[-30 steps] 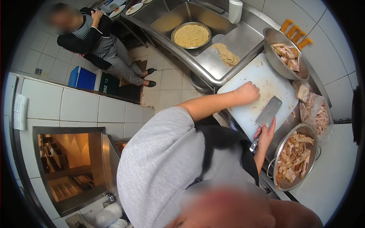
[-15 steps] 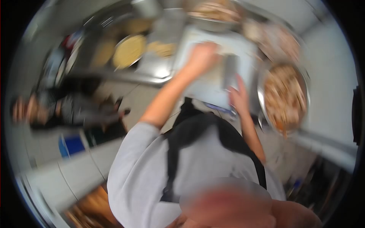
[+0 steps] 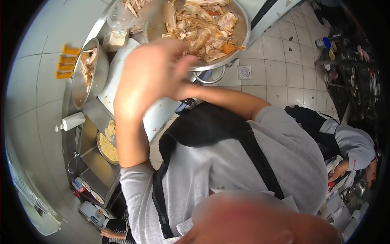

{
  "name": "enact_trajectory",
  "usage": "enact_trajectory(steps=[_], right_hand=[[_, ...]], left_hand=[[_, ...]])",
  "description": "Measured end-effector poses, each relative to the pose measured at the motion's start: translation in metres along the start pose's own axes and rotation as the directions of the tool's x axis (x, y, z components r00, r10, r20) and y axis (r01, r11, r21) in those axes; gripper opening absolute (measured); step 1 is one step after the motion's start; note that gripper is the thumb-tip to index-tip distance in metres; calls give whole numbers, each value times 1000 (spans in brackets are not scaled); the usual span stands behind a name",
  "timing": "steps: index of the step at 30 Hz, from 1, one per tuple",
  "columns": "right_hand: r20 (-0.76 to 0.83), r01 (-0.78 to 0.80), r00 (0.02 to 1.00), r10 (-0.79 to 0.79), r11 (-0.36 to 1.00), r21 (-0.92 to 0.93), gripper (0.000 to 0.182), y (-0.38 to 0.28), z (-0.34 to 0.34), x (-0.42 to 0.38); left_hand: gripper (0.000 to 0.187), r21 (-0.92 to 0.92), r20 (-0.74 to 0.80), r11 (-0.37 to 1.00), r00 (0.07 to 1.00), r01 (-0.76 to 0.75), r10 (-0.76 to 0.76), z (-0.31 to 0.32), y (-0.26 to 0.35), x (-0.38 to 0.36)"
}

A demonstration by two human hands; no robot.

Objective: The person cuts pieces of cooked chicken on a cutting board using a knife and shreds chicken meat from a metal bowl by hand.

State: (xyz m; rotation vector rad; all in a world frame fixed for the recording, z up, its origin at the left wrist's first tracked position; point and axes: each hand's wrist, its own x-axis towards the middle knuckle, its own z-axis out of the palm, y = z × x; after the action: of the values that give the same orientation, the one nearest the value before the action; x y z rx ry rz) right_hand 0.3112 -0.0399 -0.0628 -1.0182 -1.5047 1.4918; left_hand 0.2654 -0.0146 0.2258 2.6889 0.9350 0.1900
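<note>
My left hand (image 3: pixel 152 71) is raised close to the camera, blurred, beside a large steel pan of cooked meat pieces (image 3: pixel 203 30). Its thumb and a finger stand apart, and nothing shows between them. Behind it, my right hand (image 3: pixel 177 90) is mostly covered; its fingers and anything in them are hidden. A black handle-like thing (image 3: pixel 188 101) shows just below that wrist. Under both hands lies the pale cutting board (image 3: pixel 153 120). A blurred brownish-grey shape (image 3: pixel 157 11) appears at the pan's left side; I cannot make out what it is.
A steel bowl of meat pieces (image 3: pixel 90 67) and a plastic bag of meat (image 3: pixel 122 14) lie along the wall. A white bottle (image 3: pixel 74 121) and a pan of yellow food (image 3: pixel 107 148) are on the left. Co-workers stand at right (image 3: pixel 353 142) and lower left (image 3: pixel 122 227).
My view has turned toward the right, bringing the meat pan to the top. My left hand has risen off the board. The cleaver seen earlier by my right hand is now hidden.
</note>
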Motion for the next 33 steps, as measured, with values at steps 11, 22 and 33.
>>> enact_trajectory(steps=[11,22,33], right_hand=[[120,-209,973,198,975,82,76,-59,-19,-27],[94,93,992,-87,994,-54,75,9,-6,-8],[33,-18,999,26,978,-208,79,-17,-6,-8]], left_hand=[[22,-697,25,553,755,-457,656,6,109,-23],[33,-791,242,606,953,86,180,-18,30,-4],[36,267,145,962,984,59,-101,155,-99,130]])
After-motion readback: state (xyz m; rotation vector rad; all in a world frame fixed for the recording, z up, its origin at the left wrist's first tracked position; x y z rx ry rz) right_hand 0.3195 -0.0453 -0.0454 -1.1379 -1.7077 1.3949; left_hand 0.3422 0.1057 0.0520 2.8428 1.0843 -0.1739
